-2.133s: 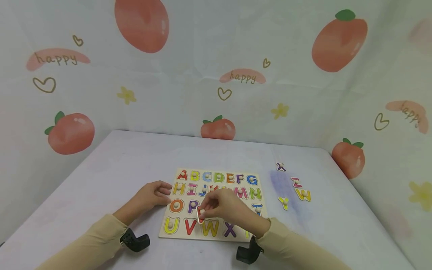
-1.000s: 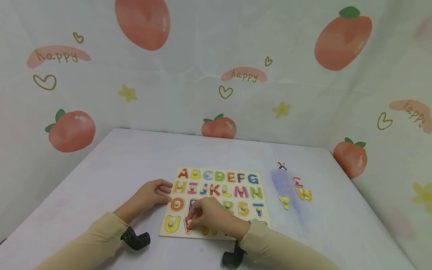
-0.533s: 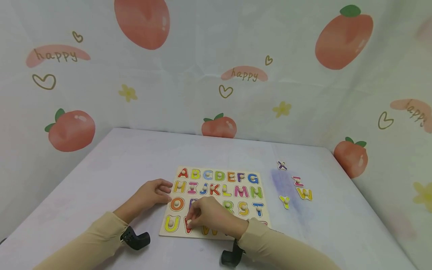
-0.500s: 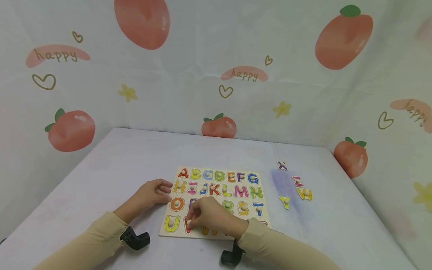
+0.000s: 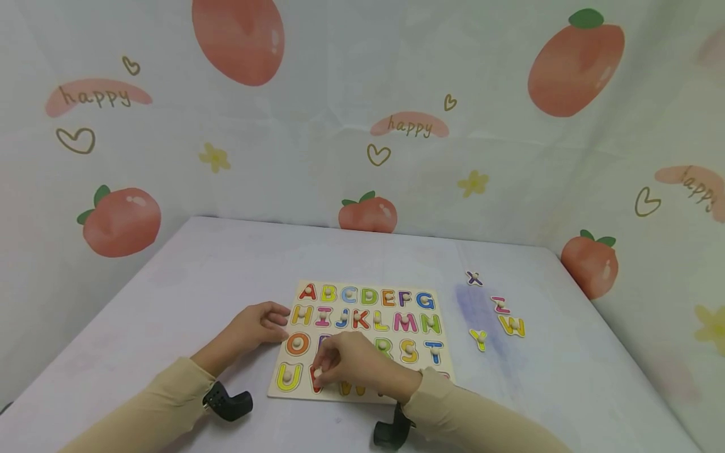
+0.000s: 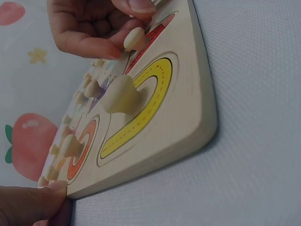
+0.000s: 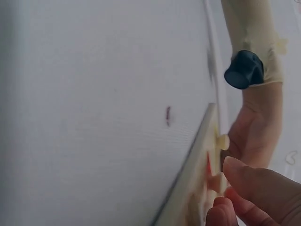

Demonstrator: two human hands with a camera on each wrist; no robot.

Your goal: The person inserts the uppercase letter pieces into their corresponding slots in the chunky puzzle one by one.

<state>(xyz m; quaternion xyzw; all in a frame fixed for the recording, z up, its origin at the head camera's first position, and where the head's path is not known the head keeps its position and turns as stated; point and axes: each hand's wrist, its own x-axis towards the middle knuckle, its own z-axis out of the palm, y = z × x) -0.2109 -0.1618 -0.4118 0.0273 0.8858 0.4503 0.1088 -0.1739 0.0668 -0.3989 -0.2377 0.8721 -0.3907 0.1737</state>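
A wooden alphabet puzzle board (image 5: 362, 397) lies on the table, filled with colourful knobbed letters. My right hand (image 5: 357, 362) is over its bottom row, thumb and fingers curled around the knob of the red letter V piece (image 6: 151, 40). The V lies at its slot beside the yellow U (image 5: 289, 377); whether it is fully seated I cannot tell. My left hand (image 5: 249, 328) touches the board's left edge with relaxed fingers; its thumb tip (image 6: 57, 186) shows at that edge in the left wrist view. My right hand covers part of the bottom rows.
Several loose letters lie right of the board: the purple X (image 5: 474, 278), pink Z (image 5: 500, 305), yellow W (image 5: 512, 326) and yellow-green Y (image 5: 478, 340). A fruit-print cloth (image 5: 317, 170) stands behind the table. Black wrist cameras (image 5: 229, 402) sit below both hands.
My right hand has carried the tilted red V left and down to its slot between U and W. Over the last second it has stayed there, barely moving. The left hand has not moved.
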